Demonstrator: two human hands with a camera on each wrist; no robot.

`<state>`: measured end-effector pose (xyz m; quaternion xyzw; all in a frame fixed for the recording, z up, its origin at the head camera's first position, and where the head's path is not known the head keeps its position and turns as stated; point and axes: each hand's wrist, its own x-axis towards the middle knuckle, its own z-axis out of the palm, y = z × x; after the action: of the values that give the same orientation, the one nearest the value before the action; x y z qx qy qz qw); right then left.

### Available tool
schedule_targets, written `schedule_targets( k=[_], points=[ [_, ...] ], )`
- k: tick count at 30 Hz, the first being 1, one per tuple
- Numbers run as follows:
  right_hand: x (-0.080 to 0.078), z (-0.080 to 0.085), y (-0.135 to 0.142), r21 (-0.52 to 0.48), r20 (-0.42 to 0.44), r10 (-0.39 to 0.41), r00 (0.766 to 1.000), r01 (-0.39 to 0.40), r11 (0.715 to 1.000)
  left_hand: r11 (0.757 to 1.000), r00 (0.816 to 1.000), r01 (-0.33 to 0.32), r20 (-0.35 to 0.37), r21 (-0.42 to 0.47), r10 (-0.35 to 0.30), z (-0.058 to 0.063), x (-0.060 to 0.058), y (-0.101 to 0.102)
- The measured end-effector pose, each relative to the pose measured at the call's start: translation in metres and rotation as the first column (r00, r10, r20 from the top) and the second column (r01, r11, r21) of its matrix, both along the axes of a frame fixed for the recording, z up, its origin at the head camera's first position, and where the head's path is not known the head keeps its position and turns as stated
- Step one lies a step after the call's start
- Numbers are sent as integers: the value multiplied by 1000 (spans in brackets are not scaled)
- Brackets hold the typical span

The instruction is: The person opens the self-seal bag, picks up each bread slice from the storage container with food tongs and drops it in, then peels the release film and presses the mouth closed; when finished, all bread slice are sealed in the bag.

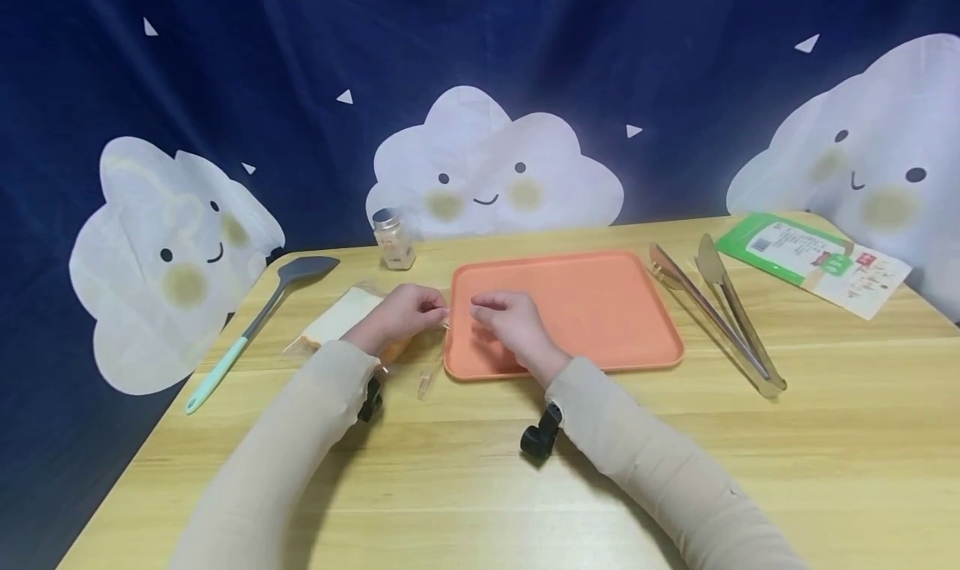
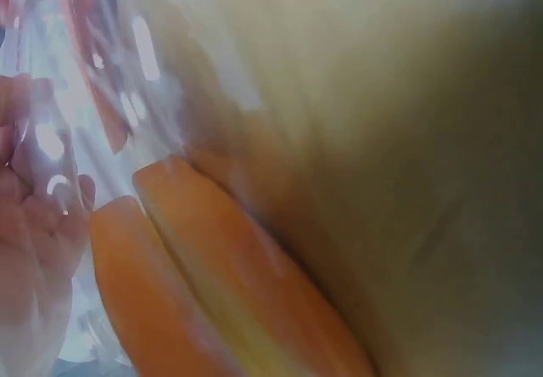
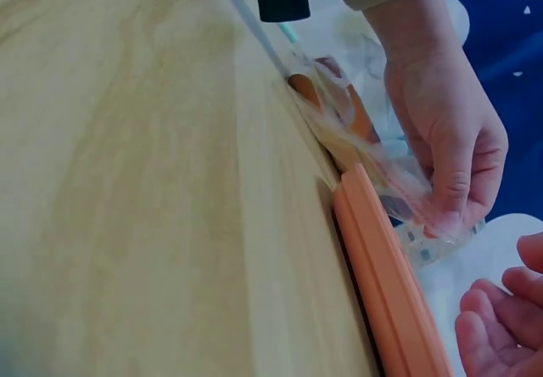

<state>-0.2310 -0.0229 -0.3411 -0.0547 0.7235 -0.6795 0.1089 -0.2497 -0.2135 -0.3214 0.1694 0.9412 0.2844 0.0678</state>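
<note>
My left hand [image 1: 401,313] pinches the edge of a clear plastic bag [image 3: 405,182] between thumb and fingers, as the right wrist view shows. Inside the bag lie pale slices with orange-brown edges [image 2: 229,258] that look like bread. Part of the bag is hidden under the left hand and sleeve. My right hand [image 1: 516,327] is above the left end of an orange tray [image 1: 585,303]. Its fingers are loosely bent and hold nothing, a short gap from the left hand.
Behind the bag stands a small clear jar [image 1: 395,241]. A turner [image 1: 251,332] with a mint handle lies at the left. Right of the tray are metal tongs [image 1: 731,324] and a green-and-white packet [image 1: 817,262]. A dark blue cloth [image 1: 315,45] hangs behind the wooden table [image 1: 450,487].
</note>
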Motion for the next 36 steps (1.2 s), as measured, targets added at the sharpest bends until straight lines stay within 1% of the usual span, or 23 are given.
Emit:
schedule_targets(
  k=[2, 6, 9, 12, 15, 18, 21, 24, 26, 29, 31, 36],
  points=[
    [1, 1, -1, 8, -24, -8, 1000, 8, 1000, 1000, 1000, -2, -12, 6, 2, 0, 2, 0],
    [3, 3, -6, 18, -57, -1, 998, 2, 1000, 1000, 998, 11, -67, 2, -10, -1, 5, 0],
    [2, 3, -11, 39, -37, 25, 999, -24, 999, 1000, 995, 11, -99, 9, -10, -1, 7, 1],
    [1, 2, -16, 71, 4, 49, 999, -49, 996, 1000, 994, 12, -113, 28, -9, -2, 8, 3],
    [-1, -1, -19, 93, 28, 53, 998, -56, 994, 998, 994, 20, -112, 54, -14, -3, 10, 4],
    [-3, -2, -22, 87, 31, 42, 999, -45, 995, 997, 995, 20, -101, 75, -12, -2, 12, 5],
    [-5, -5, -24, 62, 20, 27, 999, -28, 998, 997, 995, 17, -97, 75, -10, -1, 12, 6],
    [-7, -8, -24, 40, 26, 12, 1000, -13, 999, 997, 995, 21, -95, 71, -14, -2, 12, 6],
    [-8, -10, -23, 59, 10, 6, 1000, -6, 998, 996, 998, 7, -68, 91, -1, -3, 12, 6],
    [-10, -11, -21, 114, -25, 8, 1000, -5, 993, 994, 998, 3, -56, 110, 3, -3, 14, 8],
    [-11, -12, -20, 152, -59, 15, 998, -5, 988, 994, 997, 18, -77, 105, -10, -3, 15, 9],
    [-12, -13, -19, 176, -103, 36, 994, -17, 984, 995, 978, 84, -197, 56, -72, -4, 16, 8]
  ],
)
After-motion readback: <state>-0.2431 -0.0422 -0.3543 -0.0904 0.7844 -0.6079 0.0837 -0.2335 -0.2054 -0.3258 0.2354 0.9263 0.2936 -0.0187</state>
